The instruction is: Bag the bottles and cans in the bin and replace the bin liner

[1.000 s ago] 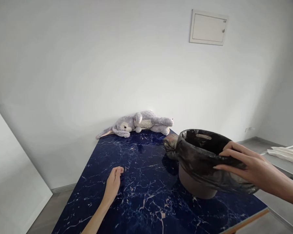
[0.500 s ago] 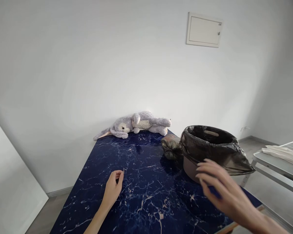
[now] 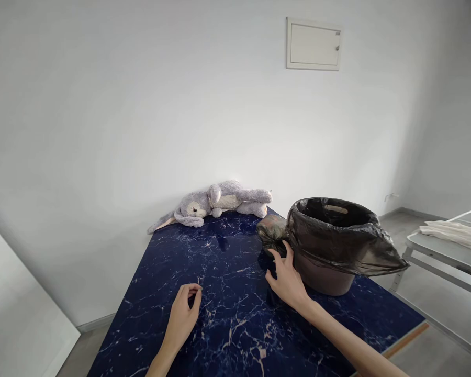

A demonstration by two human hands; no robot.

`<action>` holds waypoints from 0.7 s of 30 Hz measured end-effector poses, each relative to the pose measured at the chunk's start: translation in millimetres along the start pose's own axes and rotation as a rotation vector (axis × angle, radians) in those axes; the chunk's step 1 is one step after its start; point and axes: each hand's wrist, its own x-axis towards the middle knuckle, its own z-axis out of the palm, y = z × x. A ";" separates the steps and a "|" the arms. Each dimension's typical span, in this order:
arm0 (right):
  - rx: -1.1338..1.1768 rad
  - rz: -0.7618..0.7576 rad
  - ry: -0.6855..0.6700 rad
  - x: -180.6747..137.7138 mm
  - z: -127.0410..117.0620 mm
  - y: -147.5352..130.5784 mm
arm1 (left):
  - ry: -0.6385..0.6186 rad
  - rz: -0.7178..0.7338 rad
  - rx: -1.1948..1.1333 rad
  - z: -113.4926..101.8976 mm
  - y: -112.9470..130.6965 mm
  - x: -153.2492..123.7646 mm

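Observation:
My left hand (image 3: 186, 309) is low over the blue marble-patterned table (image 3: 227, 272). Its fingers curl round to meet the thumb, and I see nothing between them. To the right, my right hand (image 3: 286, 275) reaches forward with fingers spread and bent, holding nothing. Its fingertips come up to a bunched dark plastic bag (image 3: 273, 234); whether they touch it I cannot tell. Just beside that hand stands a brown trash bin (image 3: 329, 275), lined with a black garbage bag (image 3: 333, 238) folded over its rim and hanging out at the right.
A grey plush rabbit (image 3: 223, 201) lies on its side at the table's far end, against the white wall (image 3: 160, 104). Right of the table is a light rack (image 3: 447, 251) with white cloth (image 3: 455, 230) on it. A panel door (image 3: 314, 44) is set in the wall.
My right hand has moved forward and left, from in front of the bin to the bunched bag. My left hand stays in about the same place, its thumb and fingers still curled together. The view has shifted slightly.

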 end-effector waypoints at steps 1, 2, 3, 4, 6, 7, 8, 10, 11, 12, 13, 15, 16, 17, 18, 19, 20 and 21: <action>0.013 0.027 0.014 4.4 4.6 0.3 | -0.004 0.003 0.002 -0.1 0.2 -0.2; 0.026 0.048 0.026 8.2 9.2 0.9 | -0.007 0.006 0.003 -0.2 0.4 -0.3; 0.036 0.060 0.037 11.3 13.7 1.7 | -0.011 0.009 0.004 -0.3 0.5 -0.4; 0.043 0.068 0.044 13.8 18.2 2.6 | -0.012 0.013 0.005 -0.3 0.6 -0.5; 0.062 0.076 0.056 16.7 26.5 4.6 | -0.015 0.019 0.007 0.0 0.7 -0.8; 0.073 0.074 0.059 17.2 30.2 5.4 | -0.016 0.022 0.009 0.2 0.7 -1.0; 0.085 0.066 0.061 17.4 33.4 6.2 | -0.016 0.024 0.011 0.5 0.8 -1.3; 0.110 0.040 0.059 16.7 38.5 6.9 | -0.018 0.027 0.015 0.9 0.9 -1.9; 0.123 0.023 0.054 15.9 40.7 6.6 | -0.018 0.029 0.018 1.0 1.0 -2.2; 0.135 0.005 0.047 14.7 42.9 5.7 | -0.019 0.030 0.020 1.0 1.0 -2.5; 0.146 -0.014 0.037 12.9 45.3 4.0 | -0.019 0.031 0.023 1.0 1.0 -2.8; 0.167 -0.057 0.011 6.9 50.8 -2.7 | -0.020 0.034 0.030 0.8 1.0 -3.3; 0.177 -0.084 -0.005 2.5 53.8 -8.0 | -0.023 0.037 0.033 0.7 1.1 -3.5; 0.187 -0.115 -0.025 -2.9 56.8 -14.5 | -0.026 0.040 0.038 0.7 1.2 -3.5; 0.198 -0.150 -0.050 -8.9 59.3 -22.1 | -0.031 0.045 0.043 0.8 1.4 -3.6; 0.211 -0.187 -0.078 -15.2 61.0 -30.4 | -0.035 0.049 0.049 1.0 1.8 -3.6; 0.227 -0.226 -0.112 -21.2 61.4 -38.8 | -0.039 0.055 0.057 1.3 2.2 -3.6; 0.244 -0.274 -0.150 -26.1 60.2 -46.6 | -0.042 0.060 0.064 1.6 2.8 -3.7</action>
